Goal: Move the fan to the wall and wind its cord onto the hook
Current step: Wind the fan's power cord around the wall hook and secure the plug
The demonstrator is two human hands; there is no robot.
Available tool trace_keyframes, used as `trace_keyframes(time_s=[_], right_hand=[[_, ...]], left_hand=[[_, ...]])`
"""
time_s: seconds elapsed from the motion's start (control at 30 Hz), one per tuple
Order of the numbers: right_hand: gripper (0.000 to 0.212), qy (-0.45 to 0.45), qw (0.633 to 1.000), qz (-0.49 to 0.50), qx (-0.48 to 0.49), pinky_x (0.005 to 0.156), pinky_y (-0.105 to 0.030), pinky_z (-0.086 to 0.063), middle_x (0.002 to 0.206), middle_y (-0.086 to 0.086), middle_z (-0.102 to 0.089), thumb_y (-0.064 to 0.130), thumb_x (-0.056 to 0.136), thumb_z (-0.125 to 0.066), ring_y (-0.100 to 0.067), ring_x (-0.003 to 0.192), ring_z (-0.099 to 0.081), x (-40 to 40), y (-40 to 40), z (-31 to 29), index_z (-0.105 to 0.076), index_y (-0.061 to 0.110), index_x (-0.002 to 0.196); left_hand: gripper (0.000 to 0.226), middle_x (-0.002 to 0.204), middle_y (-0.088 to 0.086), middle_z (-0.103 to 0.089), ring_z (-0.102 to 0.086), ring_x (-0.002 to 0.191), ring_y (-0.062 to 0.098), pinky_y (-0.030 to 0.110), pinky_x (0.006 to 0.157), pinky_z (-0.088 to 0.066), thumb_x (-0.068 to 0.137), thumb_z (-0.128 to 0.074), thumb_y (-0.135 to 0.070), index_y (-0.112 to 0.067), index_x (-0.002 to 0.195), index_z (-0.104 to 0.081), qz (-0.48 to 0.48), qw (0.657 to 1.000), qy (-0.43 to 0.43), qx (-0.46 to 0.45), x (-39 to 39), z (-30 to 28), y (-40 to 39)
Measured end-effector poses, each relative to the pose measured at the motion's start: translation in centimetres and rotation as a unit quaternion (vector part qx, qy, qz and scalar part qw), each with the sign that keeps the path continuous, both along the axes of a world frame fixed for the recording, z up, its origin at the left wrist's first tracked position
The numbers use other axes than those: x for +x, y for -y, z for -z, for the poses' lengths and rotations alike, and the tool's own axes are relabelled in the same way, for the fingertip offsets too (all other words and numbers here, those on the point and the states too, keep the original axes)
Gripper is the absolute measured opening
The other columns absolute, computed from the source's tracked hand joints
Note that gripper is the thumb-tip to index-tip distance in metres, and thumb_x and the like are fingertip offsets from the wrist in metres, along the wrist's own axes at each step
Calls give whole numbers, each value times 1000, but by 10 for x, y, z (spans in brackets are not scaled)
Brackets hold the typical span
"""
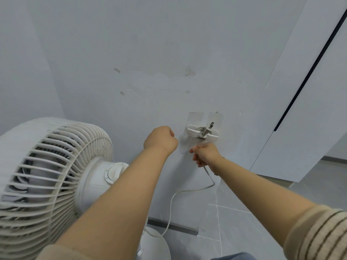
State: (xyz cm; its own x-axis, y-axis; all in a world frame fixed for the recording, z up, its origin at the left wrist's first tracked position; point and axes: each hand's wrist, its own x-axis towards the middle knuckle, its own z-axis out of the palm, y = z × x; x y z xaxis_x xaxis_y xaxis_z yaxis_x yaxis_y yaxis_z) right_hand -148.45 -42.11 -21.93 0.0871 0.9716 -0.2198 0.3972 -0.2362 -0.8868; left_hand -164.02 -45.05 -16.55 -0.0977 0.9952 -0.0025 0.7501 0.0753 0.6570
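Note:
A white standing fan (47, 175) stands at the left, close to the white wall (150, 53), its grille facing away from the wall. A white double-armed hook (201, 133) is stuck on the wall, with turns of cord and the metal plug prongs on it. My right hand (205, 153) is just below the hook and pinches the white cord (178, 193), which loops down to the fan's round base (155, 243). My left hand (161, 137) is a fist left of the hook, with nothing visible in it.
A white cabinet or door panel (300, 109) with a dark vertical gap stands at the right. Grey floor tiles (234, 231) and a dark skirting strip run below the wall. The wall paint is chipped above the hook.

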Motion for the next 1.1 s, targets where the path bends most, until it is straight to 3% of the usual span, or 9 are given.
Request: trace_keyframes(time_s=[0.13, 0.3, 0.37, 0.43, 0.5, 0.6, 0.77, 0.97, 1.1], right_hand=[[20, 152, 986, -69, -12, 46, -27, -44, 61, -10, -54, 1, 91, -36, -20, 47, -48, -11, -8, -21, -56, -2, 96], [41, 134, 979, -120, -96, 51, -28, -48, 66, -11, -51, -2, 93, -27, -19, 53, -48, -29, -12, -38, -39, 0, 132], [36, 187, 968, -130, -100, 52, -28, -48, 66, -11, -51, -1, 94, -23, -20, 54, -49, -31, -10, -45, -44, 3, 123], [28, 301, 940, -135, -89, 53, -24, -46, 64, -8, -53, 0, 95, -28, -17, 52, -50, -35, -7, -53, -54, 2, 85], [33, 375, 917, -124, -55, 58, -26, -49, 61, -7, -57, -3, 92, -36, -16, 50, -51, -41, -7, -56, -49, 6, 63], [34, 400, 910, -105, -31, 58, -29, -51, 57, -8, -57, -2, 88, -41, -17, 47, -52, -43, -14, -63, -53, 5, 57], [24, 282, 943, -117, -128, 40, -19, -29, 59, -8, -40, 1, 92, -31, -15, 46, -32, -45, -14, -87, -42, 7, 71], [25, 394, 908, -132, -47, 49, -25, -36, 38, -8, -45, -6, 78, -44, -20, 38, -39, -45, -19, -121, -44, 5, 56], [25, 486, 863, -134, -29, 44, -21, -36, 41, -7, -47, -3, 79, -48, -21, 41, -43, -49, -14, -130, -45, 5, 55]], left_hand=[[40, 127, 4, -58, -56, 115, 25, 32, 94, -47, 84, -44, -6, -17, 119, -60, 0, 1000, 7, 2, -1, -1, -2], [39, 127, 3, -58, -56, 115, 24, 32, 94, -47, 84, -44, -8, -18, 119, -60, 0, 1000, 17, 3, -1, -2, 0], [39, 126, 3, -59, -56, 115, 24, 32, 94, -47, 84, -45, -8, -18, 118, -60, 1, 1000, 21, 4, -1, -3, 0], [39, 127, 3, -59, -56, 115, 24, 32, 94, -47, 84, -44, -8, -18, 119, -60, 0, 1000, 22, 5, -2, -4, 1], [39, 127, 3, -59, -56, 115, 25, 32, 94, -47, 85, -44, -7, -18, 119, -59, 1, 1000, 24, 7, -3, -4, 1], [38, 128, 4, -59, -56, 116, 25, 32, 95, -47, 85, -44, -8, -17, 119, -60, 2, 1000, 25, 8, -5, -5, 2], [38, 127, 3, -58, -56, 115, 25, 32, 94, -47, 85, -44, -8, -18, 119, -59, 1, 999, 36, 2, -9, -5, 4], [35, 126, 4, -59, -56, 115, 25, 31, 93, -46, 86, -45, -9, -18, 117, -60, -1, 999, 43, -1, -12, -5, 2], [34, 126, 5, -60, -57, 114, 26, 32, 94, -46, 87, -45, -9, -17, 116, -61, 4, 999, 44, -2, -11, -4, 4]])
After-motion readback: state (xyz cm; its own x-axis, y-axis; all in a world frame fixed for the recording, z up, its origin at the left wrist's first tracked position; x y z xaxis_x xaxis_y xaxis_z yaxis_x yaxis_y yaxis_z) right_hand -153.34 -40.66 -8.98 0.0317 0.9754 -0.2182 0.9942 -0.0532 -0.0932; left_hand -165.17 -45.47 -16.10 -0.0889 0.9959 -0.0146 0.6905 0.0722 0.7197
